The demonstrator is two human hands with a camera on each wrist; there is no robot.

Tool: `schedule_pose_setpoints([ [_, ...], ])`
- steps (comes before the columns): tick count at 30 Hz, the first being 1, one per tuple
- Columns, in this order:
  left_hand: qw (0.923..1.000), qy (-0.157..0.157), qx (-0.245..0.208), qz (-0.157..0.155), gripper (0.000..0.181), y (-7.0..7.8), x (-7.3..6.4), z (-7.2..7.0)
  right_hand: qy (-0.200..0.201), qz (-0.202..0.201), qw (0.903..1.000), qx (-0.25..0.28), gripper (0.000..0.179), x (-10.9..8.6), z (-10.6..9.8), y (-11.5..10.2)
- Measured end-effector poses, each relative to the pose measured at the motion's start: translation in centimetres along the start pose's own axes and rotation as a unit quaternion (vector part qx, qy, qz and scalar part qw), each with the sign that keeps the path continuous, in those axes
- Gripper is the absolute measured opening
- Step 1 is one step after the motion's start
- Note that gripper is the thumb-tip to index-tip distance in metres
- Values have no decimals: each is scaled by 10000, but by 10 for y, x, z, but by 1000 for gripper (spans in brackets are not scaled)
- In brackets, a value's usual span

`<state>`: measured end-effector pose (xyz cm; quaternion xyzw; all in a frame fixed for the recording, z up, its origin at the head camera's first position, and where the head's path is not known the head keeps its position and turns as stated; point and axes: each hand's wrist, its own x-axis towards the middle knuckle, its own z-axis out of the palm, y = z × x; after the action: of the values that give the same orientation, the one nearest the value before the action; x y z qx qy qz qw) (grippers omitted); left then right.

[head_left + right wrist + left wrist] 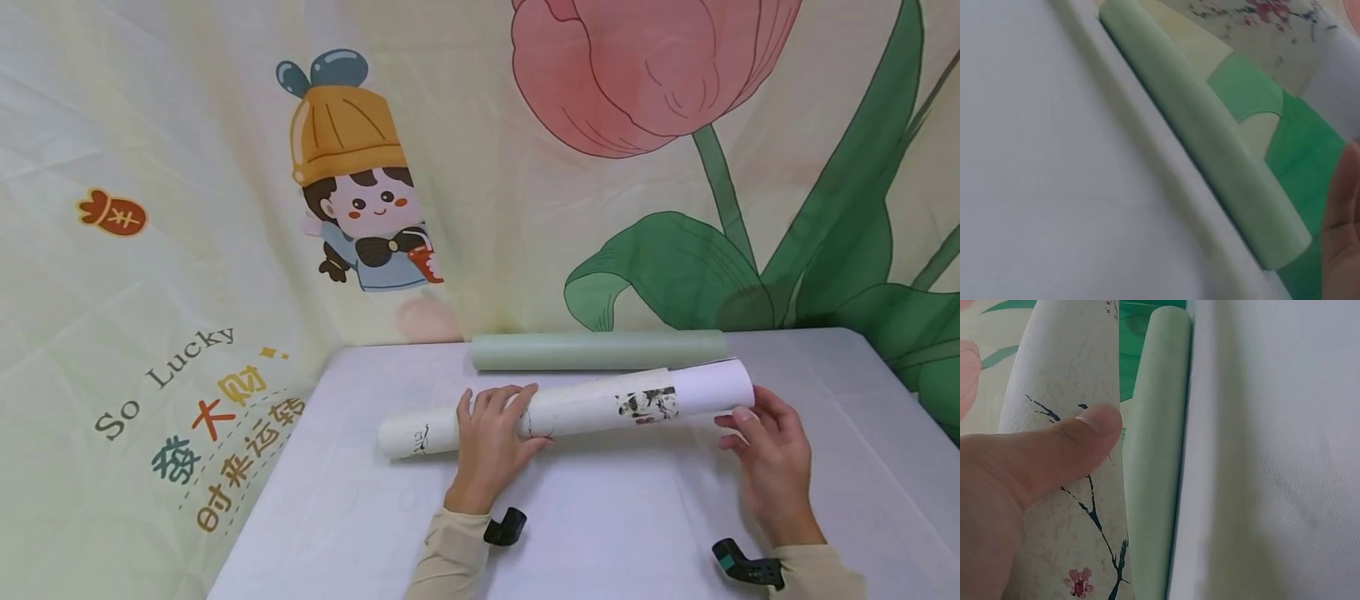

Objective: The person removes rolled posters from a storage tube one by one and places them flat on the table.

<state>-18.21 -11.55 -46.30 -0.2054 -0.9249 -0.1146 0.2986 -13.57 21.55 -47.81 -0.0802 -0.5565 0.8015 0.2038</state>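
Observation:
A long roll of flower-printed paper (585,407) slants above the table, its right end higher. Dark branches and a pink flower show on its pale surface in the left wrist view, and a plain white stretch at its right end. My left hand (491,437) grips the roll left of its middle, the thumb (1085,434) lying across the print. Close by the roll's right end is my right hand (776,462), with loosely bent fingers; whether it touches the end is hard to tell. In the right wrist view only part of this hand (1342,231) shows.
A pale green roll (600,351) lies along the back of the table, behind the printed one. White cloth (600,533) covers the table. Behind it hangs a printed curtain (480,167) with a tulip and a cartoon figure.

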Motion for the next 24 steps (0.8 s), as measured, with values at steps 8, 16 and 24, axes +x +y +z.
schedule_pose_setpoints([
  [8,9999,138,44,85,80,0,-2,0,-1031,493,9897,865,51,-5,17,16],
  [16,9994,123,-153,283,81,8,-1,1,-1592,833,9641,1953,37,-11,26,20],
  [24,9994,82,-95,316,81,13,0,4,-1231,750,9737,1765,41,-10,24,17],
])
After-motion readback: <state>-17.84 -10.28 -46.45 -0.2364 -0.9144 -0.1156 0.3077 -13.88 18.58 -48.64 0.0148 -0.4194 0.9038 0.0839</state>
